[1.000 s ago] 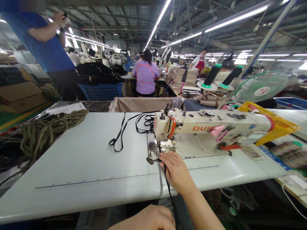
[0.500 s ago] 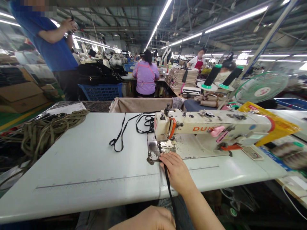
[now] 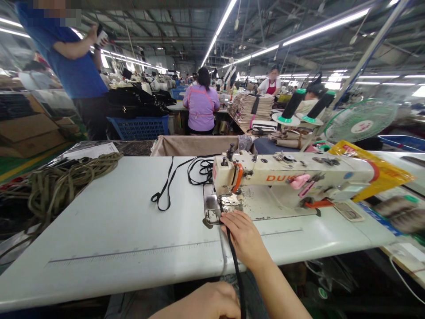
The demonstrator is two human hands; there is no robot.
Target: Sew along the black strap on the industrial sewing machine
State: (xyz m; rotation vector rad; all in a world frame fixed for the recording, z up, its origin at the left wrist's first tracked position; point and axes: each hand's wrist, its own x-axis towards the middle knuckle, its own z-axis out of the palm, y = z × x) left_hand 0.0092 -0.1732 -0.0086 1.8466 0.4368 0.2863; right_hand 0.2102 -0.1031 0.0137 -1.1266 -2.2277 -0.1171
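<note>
A long black strap [image 3: 235,257] runs from under the sewing machine's presser foot toward me and over the table's front edge. My right hand [image 3: 242,235] lies on the strap just in front of the needle area, its fingers together and closed over it. Low in the view, my left hand [image 3: 209,302] is curled shut right beside the hanging strap. Its fingertips are hidden, so what it grips cannot be seen. The white sewing machine [image 3: 299,170] stands at the right. Behind its needle end, more black strap [image 3: 199,170] lies in loose loops on the table.
The pale table [image 3: 116,221] has a printed ruler line. Olive straps [image 3: 73,177] are heaped at its left end. Behind the table is a beige cloth-lined bin [image 3: 195,144]. Thread cones [image 3: 292,106] and a green fan [image 3: 361,124] stand behind the machine. Other people work beyond; one stands at left.
My left hand has shifted very slightly, and the hanging strap with it. My right hand stays in place at the machine. In the background, a person in a red apron has leaned forward.
</note>
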